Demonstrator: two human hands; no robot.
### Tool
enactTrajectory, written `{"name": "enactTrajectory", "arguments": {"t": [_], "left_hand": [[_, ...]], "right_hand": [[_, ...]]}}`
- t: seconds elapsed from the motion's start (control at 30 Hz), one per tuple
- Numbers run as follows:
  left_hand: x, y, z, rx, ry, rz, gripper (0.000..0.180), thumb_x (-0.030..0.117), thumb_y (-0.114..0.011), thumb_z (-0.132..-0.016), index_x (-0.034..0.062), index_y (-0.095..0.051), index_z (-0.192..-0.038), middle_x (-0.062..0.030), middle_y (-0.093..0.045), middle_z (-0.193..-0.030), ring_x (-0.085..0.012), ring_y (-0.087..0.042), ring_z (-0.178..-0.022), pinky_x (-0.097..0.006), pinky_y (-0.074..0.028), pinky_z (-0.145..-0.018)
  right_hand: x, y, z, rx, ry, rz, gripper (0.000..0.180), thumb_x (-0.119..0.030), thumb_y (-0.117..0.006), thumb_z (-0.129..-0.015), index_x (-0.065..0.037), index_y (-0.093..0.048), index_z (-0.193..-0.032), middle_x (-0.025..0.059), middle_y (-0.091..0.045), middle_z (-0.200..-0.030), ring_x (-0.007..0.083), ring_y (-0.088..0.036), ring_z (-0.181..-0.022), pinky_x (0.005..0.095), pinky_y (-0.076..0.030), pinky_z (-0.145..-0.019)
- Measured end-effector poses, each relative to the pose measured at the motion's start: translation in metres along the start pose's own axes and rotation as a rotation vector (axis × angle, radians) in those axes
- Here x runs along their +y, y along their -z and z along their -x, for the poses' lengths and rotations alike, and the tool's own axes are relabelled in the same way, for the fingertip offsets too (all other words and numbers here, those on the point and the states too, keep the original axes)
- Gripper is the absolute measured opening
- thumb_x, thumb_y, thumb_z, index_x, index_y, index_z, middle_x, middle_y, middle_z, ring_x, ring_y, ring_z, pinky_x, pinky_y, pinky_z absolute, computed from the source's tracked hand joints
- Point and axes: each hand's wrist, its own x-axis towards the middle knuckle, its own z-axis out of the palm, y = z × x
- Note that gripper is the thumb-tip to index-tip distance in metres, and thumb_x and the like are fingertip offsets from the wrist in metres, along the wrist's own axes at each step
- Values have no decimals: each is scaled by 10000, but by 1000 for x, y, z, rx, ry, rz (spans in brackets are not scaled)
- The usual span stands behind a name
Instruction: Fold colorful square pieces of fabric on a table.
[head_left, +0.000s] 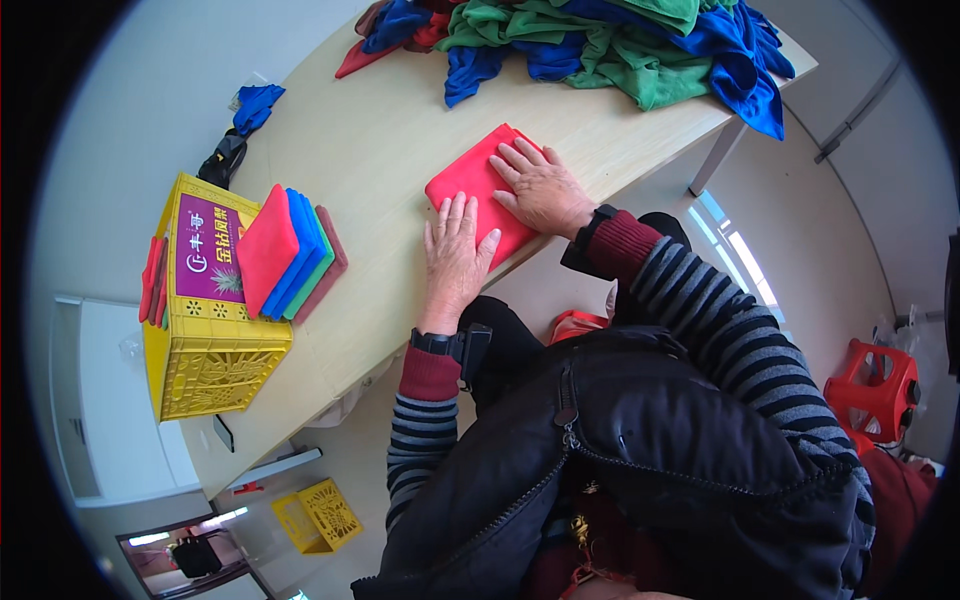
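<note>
Open and unclenched, left hand [456, 262] and right hand [546, 194] lie flat on the red cloth [467, 172]; beyond it, a cloth heap [640, 65]; left of it, a yellow crate [222, 372].

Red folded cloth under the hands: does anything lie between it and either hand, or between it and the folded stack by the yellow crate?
Nothing visible does. The left hand and right hand rest directly on the red folded cloth, and no object shows between it and the folded stack.
</note>
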Motion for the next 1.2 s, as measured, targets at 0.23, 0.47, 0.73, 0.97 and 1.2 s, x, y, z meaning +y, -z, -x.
{"name": "enactTrajectory", "arguments": {"t": [0.23,0.47,0.73,0.97,1.2], "left_hand": [[-16,10,-43,42,13,15,602,449,-377,-1057,76,-350,-1528,-139,-373,-1565,-306,-275,-1480,-522,-184,-1198],[-25,-23,-52,53,30,16,626,508,-298,-1060,97,-351,-1530,-136,-363,-1570,-304,-282,-1474,-490,-160,-1208],[-6,-18,-46,89,68,-21,673,531,-329,-1045,62,-358,-1526,-157,-339,-1585,-323,-258,-1489,-537,-140,-1213],[13,-24,-9,128,12,25,677,503,-389,-1037,38,-343,-1527,-162,-312,-1597,-335,-258,-1488,-546,-156,-1209],[19,-25,-2,148,-4,-32,654,453,-446,-1031,37,-347,-1525,-159,-299,-1602,-340,-245,-1492,-556,-189,-1198]], "right_hand": [[-8,3,-22,61,111,-16,565,-406,-451,-1008,-93,-447,-1478,130,-393,-1556,308,-293,-1476,477,-188,-1217],[-6,-10,-34,-43,85,-34,543,-383,-450,-1010,-99,-453,-1473,128,-405,-1548,295,-299,-1476,467,-175,-1221],[6,-22,-35,50,43,-15,548,-412,-437,-998,-108,-483,-1452,120,-446,-1510,297,-331,-1448,492,-211,-1196],[-13,-20,-3,78,59,21,562,-434,-414,-1024,-116,-444,-1487,107,-394,-1559,309,-302,-1470,471,-200,-1211],[5,-14,2,51,20,26,562,-442,-392,-1035,-133,-428,-1503,98,-365,-1583,322,-292,-1475,451,-235,-1205]]}}
